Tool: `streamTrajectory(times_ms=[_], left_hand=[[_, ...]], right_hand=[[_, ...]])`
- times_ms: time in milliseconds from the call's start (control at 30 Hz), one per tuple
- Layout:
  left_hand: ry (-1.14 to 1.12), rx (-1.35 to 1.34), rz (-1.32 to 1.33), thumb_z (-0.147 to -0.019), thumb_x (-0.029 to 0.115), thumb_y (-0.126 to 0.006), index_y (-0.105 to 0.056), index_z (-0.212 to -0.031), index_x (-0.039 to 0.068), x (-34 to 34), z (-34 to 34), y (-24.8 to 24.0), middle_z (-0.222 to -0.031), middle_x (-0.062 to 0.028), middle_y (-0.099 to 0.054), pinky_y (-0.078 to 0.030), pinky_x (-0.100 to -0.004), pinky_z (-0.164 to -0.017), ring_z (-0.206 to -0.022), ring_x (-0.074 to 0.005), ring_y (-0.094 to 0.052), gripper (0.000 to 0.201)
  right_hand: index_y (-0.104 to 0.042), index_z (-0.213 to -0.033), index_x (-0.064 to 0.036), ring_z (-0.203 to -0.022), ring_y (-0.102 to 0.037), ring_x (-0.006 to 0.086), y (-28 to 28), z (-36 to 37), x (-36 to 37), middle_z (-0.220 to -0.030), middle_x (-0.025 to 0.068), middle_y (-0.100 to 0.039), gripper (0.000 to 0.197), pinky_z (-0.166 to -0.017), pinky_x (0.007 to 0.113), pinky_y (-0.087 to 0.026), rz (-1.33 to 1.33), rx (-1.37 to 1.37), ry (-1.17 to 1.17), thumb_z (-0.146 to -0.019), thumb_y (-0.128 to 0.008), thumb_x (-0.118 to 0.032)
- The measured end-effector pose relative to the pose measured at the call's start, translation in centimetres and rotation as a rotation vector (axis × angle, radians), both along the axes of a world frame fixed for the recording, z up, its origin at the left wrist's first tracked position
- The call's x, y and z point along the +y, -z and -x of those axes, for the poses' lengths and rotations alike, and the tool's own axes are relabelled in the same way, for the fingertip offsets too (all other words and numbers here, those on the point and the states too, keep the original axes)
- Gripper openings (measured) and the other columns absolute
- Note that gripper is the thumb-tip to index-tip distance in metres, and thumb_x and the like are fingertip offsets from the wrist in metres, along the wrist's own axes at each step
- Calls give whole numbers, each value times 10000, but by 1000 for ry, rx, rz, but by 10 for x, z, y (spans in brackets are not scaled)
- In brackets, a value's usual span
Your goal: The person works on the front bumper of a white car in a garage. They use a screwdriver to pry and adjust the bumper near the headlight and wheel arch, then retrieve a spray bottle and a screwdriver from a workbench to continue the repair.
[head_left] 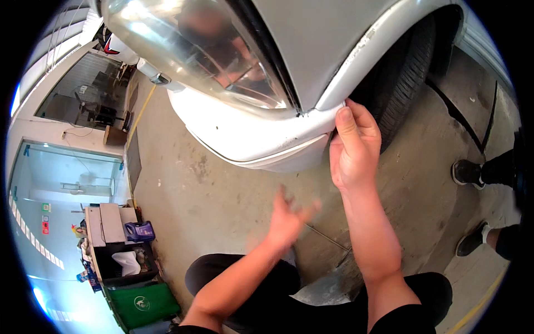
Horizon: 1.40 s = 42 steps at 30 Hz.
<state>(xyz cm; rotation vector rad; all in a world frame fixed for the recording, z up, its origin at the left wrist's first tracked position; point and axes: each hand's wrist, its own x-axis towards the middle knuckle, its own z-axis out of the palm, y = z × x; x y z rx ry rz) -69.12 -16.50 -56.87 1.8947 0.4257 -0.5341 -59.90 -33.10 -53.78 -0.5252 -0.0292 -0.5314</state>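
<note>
With thumb and fingers pinched, my right hand (356, 146) grips the rear edge of a white car bumper (245, 131), where it meets the wheel arch (370, 47). Its fingertips are partly hidden behind that edge. My left hand (289, 220) is in the air below the bumper, blurred by motion; its thumb and fingers look apart, and I see nothing in them. Above the bumper sits a clear headlight (194, 50), with the silver-grey fender (322, 39) to its right. Dark chips mark the paint near the bumper's corner and along the arch.
A black tyre (409, 78) stands just right of my right hand. Another person's shoes (467, 172) are on the concrete floor (222, 195) at the right. At the lower left are a green bin (146, 305), cardboard (111, 222) and a purple jug (139, 231). Glass doors (67, 178) line the left wall.
</note>
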Motion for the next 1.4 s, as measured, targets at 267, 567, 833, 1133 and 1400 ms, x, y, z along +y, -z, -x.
streamTrajectory(times_ms=[267, 567, 833, 1133, 1400], left_hand=[[1603, -120, 0, -907, 412, -710, -455, -1482, 18, 27, 60, -97, -1523, -239, -437, -392, -488, -1126, -1342, -403, -483, 742], [1454, -555, -292, -883, 367, -685, -597, -1349, 27, 48, 64, -125, -1424, -196, -551, -412, -494, -1088, -1272, -349, -540, 584], [1391, -400, -355, -859, 217, -601, -760, -1088, 1, 62, 91, -145, -1140, -187, -694, -412, -594, -1037, -1090, -356, -601, 352], [1118, 274, 28, -817, 354, -780, -794, -1001, 84, 98, 96, -154, -1134, -137, -738, -451, -573, -977, -1129, -338, -647, 327], [433, 291, 83, -915, 384, -682, -689, -1161, 74, 165, 258, -158, -1175, -159, -693, -528, -462, -942, -1102, -357, -655, 396]], right_hand=[[-656, -1197, 29, -1088, -594, 123, 3, -3, 3, -1155, 68, -686, 253, -1017, 308, -433, 43, 30, 44, -1009, -669, -139], [-599, -1273, 15, -1146, -615, 183, 1, 8, 18, -1236, 113, -667, 297, -1051, 376, -463, 240, 26, 65, -1082, -522, -199], [-597, -1281, -8, -1078, -603, 171, -17, 33, 68, -1178, 71, -671, 366, -960, 343, -447, 462, 502, 268, -1088, -501, -304], [-594, -920, -64, -730, -445, 97, -45, 217, 95, -779, -18, -512, 224, -691, 273, -383, 890, 1188, -382, -1047, -610, -248], [-643, -1240, -19, -998, -665, 170, -141, 323, 86, -1090, 92, -703, 360, -914, 331, -528, 1393, 1253, -1212, -938, -733, -193]])
